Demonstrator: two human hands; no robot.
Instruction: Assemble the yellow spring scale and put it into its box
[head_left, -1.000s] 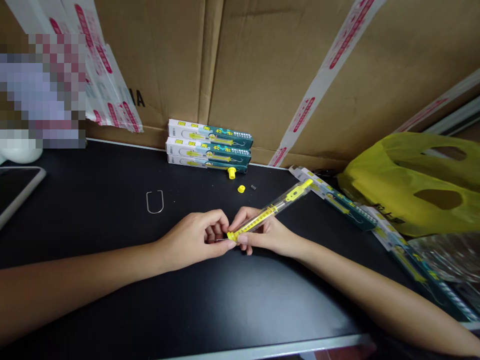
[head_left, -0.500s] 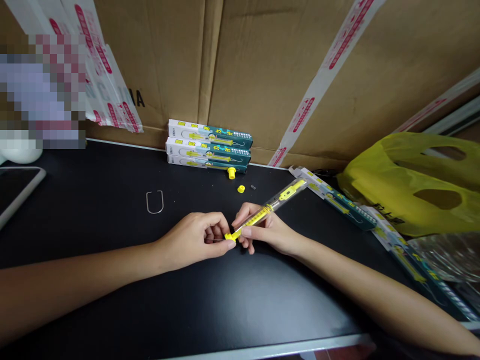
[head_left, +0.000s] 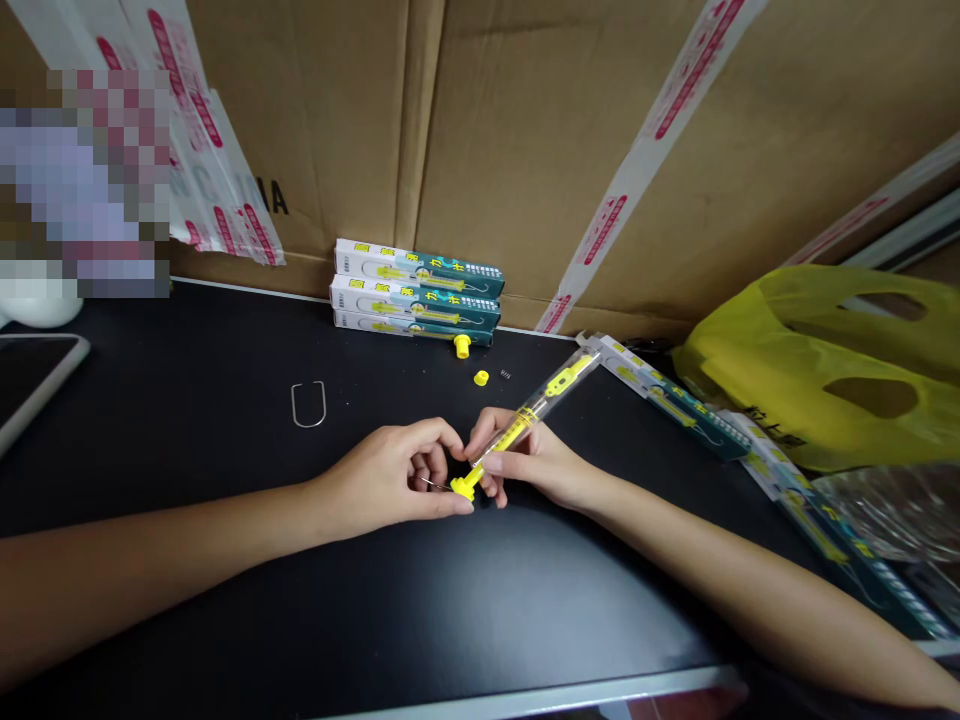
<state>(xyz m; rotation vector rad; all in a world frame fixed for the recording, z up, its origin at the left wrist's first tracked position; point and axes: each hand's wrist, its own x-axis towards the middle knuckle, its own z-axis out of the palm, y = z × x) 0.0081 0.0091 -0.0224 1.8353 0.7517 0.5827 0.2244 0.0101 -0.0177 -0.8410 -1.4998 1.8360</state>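
Note:
A spring scale, a clear tube with yellow inner parts, slants up to the right in my right hand. Thumb and fingers of that hand are closed around the tube's lower half. At its lower left end a yellow end piece sticks out of the tube. From this piece a thin metal hook runs into the curled fingers of my left hand. The left thumb lies against the yellow end piece, while the index finger arches above it, apart. The hook's far end is hidden by the fingers.
Behind lie a yellow cap, a small yellow plug, a tiny spring and a bent wire loop. Stacked boxes stand against cardboard. More boxes and a yellow bag are right, a phone left.
The spring scale has tilted steeper, its upper end shifting left. My left index finger has lifted off the yellow end piece, which has turned and shows more. The metal hook is more visible.

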